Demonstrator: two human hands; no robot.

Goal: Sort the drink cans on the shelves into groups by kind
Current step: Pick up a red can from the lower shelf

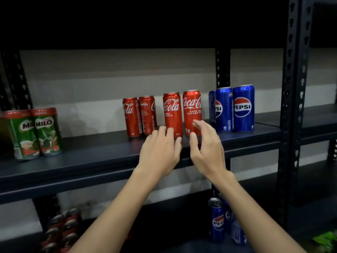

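On the dark shelf (91,157) stand several red Coca-Cola cans: a left pair (139,115) and a right pair, one (172,112) beside the other (191,110). Three blue Pepsi cans (243,108) stand to their right, and two green Milo cans (34,132) at the far left. My left hand (160,152) hovers with relaxed fingers just in front of the base of a red can. My right hand (206,145) is spread open by the rightmost red can, fingertips close to it. Neither hand holds anything.
Black perforated uprights (291,106) frame the rack on the right, with another (222,68) behind the cans. On the lower shelf stand several blue Pepsi cans (218,220) and, lower left, several red cans (62,229). Something green (326,241) shows at the bottom right corner.
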